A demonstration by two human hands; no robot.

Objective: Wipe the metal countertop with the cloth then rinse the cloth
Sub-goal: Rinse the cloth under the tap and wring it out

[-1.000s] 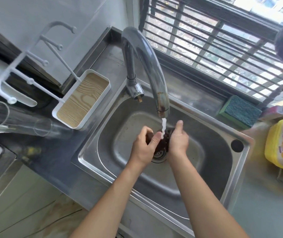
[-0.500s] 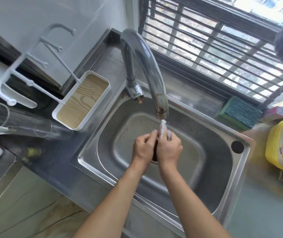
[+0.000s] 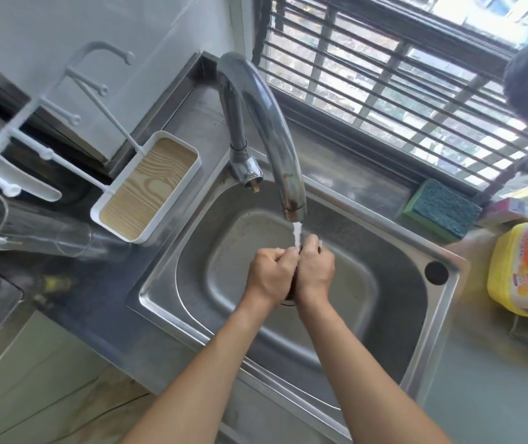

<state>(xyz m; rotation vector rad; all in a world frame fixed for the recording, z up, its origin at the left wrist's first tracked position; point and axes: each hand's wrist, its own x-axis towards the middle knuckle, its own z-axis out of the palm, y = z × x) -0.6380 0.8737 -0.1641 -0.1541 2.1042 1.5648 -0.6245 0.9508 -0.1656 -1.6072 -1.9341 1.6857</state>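
The rinsing step is judged to be in hand, the wiping of the countertop (image 3: 172, 318) being taken as done. Nearest the camera, two bare forearms are reached forward over the front rim of the sink (image 3: 416, 363) and brought together above the middle of the basin. The left hand (image 3: 270, 274) and the right hand (image 3: 315, 272) are held knuckle to knuckle, fingers curled inward, and a dark cloth (image 3: 292, 288) is gripped between them; only a thin sliver of it is seen in the gap between the palms, so its full shape cannot be told. A thin stream of water (image 3: 297, 233) is let fall from the spout of the faucet (image 3: 275, 129) onto the fingers just where the hands meet.

The next move is judged to call for the cloth to be squeezed or wrung while kept under the stream, low inside the basin so that splash is contained.

Open room is left all round the hands: the basin walls are well apart from them on every side. Overhead, the spout is close, so a lift of the hands is limited. To the left, beyond the rim, a white tray with a wood-grain base (image 3: 147, 187) and a clear glass (image 3: 31, 227) lying on its side are placed near the edge. To the right, a yellow bottle (image 3: 525, 270) is stood just beside the sink's corner. Farther back, a green sponge (image 3: 442, 209) is rested on the sill before the barred window (image 3: 400, 75).
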